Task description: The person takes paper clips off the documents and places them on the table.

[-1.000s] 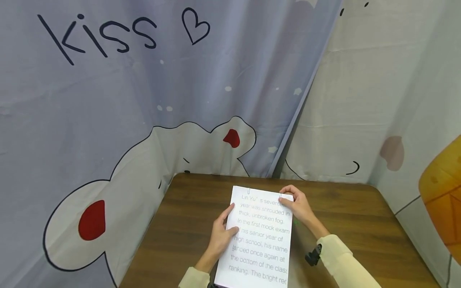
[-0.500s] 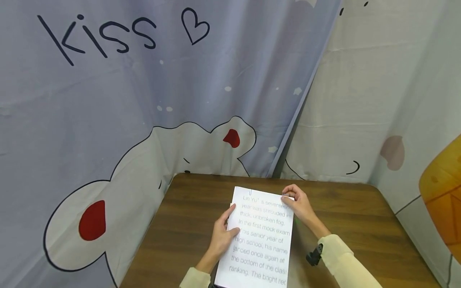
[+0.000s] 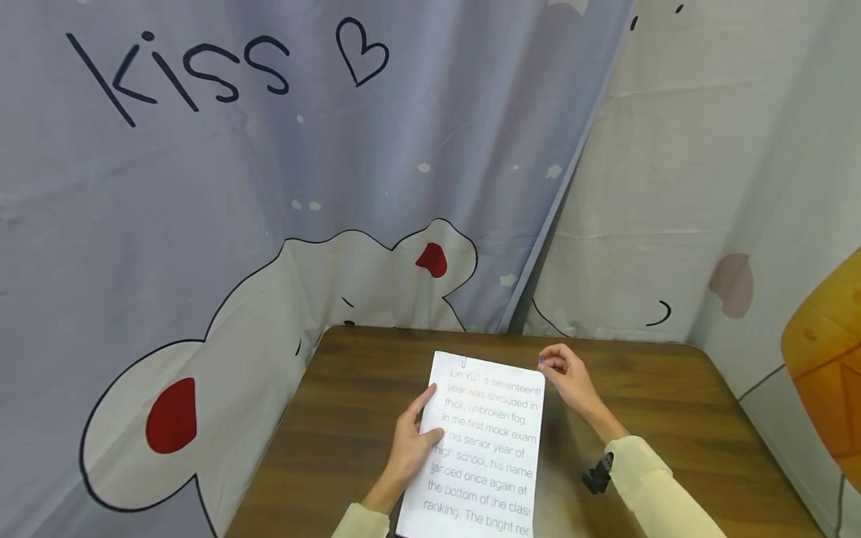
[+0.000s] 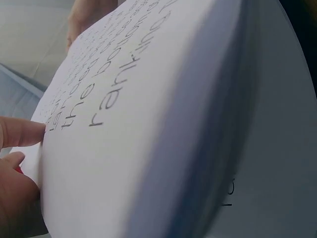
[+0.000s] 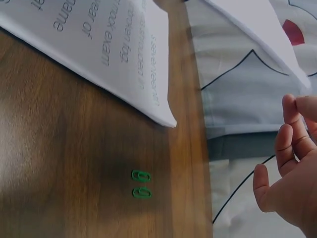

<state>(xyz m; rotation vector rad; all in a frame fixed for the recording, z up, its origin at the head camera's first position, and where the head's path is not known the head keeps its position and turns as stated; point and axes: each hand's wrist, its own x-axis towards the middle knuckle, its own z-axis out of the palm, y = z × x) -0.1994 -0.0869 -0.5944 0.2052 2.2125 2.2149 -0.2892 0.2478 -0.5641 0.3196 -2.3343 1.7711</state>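
Observation:
A stack of printed paper point(image 3: 484, 456) stands tilted over the table in the head view, its large text facing up. My left hand point(image 3: 410, 444) grips its left edge, thumb on the front and fingers behind. A paper clip point(image 3: 463, 362) sits on the top edge near the left corner. Just beyond the top right corner, apart from the paper, my right hand point(image 3: 569, 377) pinches a small bluish paper clip point(image 3: 540, 359) between thumb and fingertips. In the right wrist view the fingertips hide most of it.
Two green paper clips point(image 5: 141, 184) lie side by side on the brown wooden table point(image 5: 89, 163), below the paper's corner. A printed curtain point(image 3: 377, 276) hangs along the table's far edge, and another curtain point(image 3: 673, 224) closes the right side.
My right hand has drawn a paper clip off the top right corner and moved slightly right with it. The stack has shifted a little left; my left hand keeps its grip.

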